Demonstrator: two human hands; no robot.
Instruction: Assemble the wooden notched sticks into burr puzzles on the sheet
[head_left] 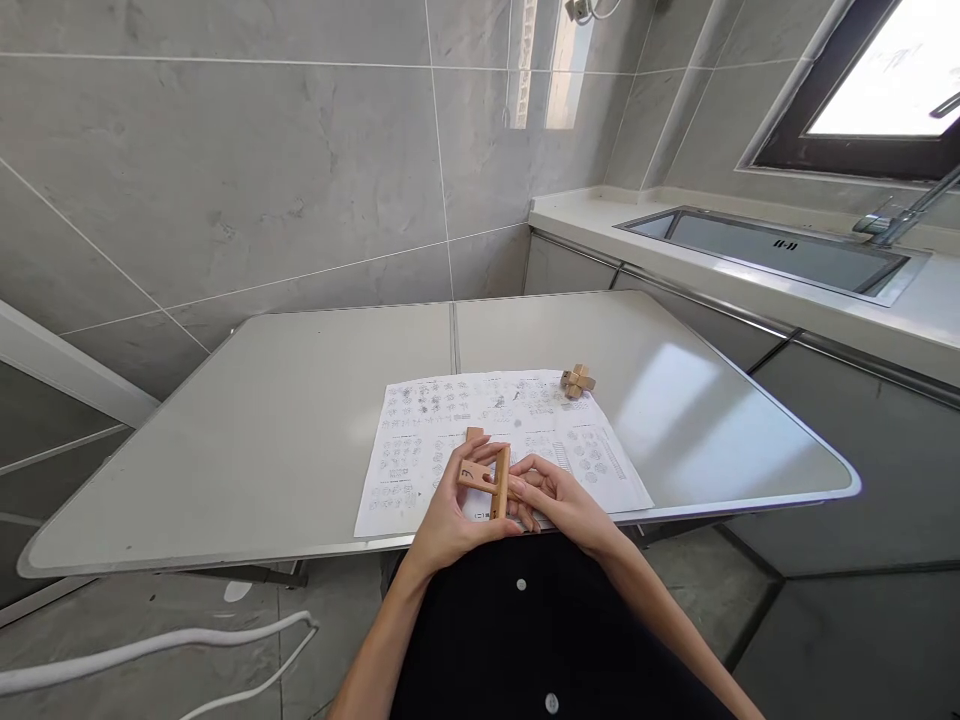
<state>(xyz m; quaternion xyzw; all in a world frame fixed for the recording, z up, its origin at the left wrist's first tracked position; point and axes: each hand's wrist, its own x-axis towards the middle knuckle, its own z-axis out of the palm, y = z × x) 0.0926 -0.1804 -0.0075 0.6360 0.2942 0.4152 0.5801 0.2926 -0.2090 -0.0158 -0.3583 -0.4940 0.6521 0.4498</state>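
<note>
left hand [448, 512]: lower centre of frame, at the near edge of the bench [285, 440]; grip was clamped on the wooden pieces [491, 482], thumb on top, fingers wrapped below.
right hand [559, 500]: just right of the left hand, fingers curled in against the same wooden pieces from the right; grip was closed on them too.
wooden pieces: two light wooden bars, crossed, one lying roughly flat, the other standing upright across it; held between both hands just above the instruction sheet [502, 440].
loose block [474, 434]: small wooden end showed just above the left hand, on the sheet; rest was hidden by the hand.
assembled puzzle [577, 380]: small wooden burr knot, sat on the sheet's upper right corner, well apart from the hands.
instruction sheet: white, printed with small diagrams, lay flat at centre of bench, near edge under the hands.
sink [772, 250]: steel, upper right of frame, set in the counter, tap [907, 212] at its right end.
</note>
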